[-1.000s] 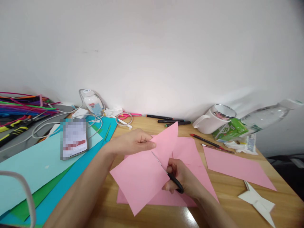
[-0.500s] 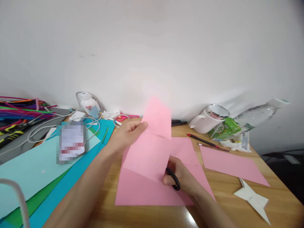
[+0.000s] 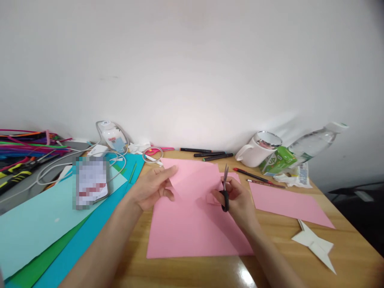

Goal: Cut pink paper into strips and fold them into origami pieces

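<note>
Our left hand [image 3: 151, 187] pinches the left edge of the pink paper sheet [image 3: 196, 179], judged light and floppy; our right hand [image 3: 240, 201] grips black-handled scissors [image 3: 225, 190].

Pink paper [image 3: 192, 180], upright black scissors [image 3: 225, 191]
</note>
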Demonstrator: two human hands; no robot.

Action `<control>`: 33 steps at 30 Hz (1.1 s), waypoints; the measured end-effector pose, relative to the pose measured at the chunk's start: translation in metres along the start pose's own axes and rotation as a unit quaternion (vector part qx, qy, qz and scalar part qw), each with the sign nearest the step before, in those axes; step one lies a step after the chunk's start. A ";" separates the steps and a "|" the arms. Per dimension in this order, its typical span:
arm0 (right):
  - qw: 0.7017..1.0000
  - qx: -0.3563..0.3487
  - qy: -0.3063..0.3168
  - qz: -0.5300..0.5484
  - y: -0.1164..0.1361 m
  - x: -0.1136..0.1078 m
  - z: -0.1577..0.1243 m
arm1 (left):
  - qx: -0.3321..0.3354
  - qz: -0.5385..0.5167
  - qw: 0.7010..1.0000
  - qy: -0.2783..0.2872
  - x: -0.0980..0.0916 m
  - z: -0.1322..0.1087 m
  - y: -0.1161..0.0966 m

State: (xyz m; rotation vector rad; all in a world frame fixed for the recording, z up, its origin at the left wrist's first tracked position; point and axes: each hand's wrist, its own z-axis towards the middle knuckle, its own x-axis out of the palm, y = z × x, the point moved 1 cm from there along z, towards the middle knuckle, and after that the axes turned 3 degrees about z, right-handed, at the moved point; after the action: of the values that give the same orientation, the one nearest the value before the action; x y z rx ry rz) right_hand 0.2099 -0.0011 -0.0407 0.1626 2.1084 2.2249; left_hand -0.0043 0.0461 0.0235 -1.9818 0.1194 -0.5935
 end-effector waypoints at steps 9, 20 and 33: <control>0.997 -0.040 -0.070 -0.001 0.015 0.005 -0.010 | 0.101 -0.343 0.916 -0.183 0.039 0.004 0.046; 0.937 0.109 0.306 0.128 -0.001 0.045 -0.046 | 0.109 -0.336 0.919 -0.176 0.042 0.007 0.058; 0.937 0.120 0.269 0.188 0.002 0.044 -0.043 | 0.018 -0.202 0.966 -0.161 0.054 -0.001 0.075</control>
State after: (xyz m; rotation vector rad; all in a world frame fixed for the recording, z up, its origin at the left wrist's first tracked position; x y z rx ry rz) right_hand 0.1607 -0.0384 -0.0393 -0.0444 2.8537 2.4126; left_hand 0.0553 -0.0080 -0.0214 -2.0510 -0.5040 -0.5146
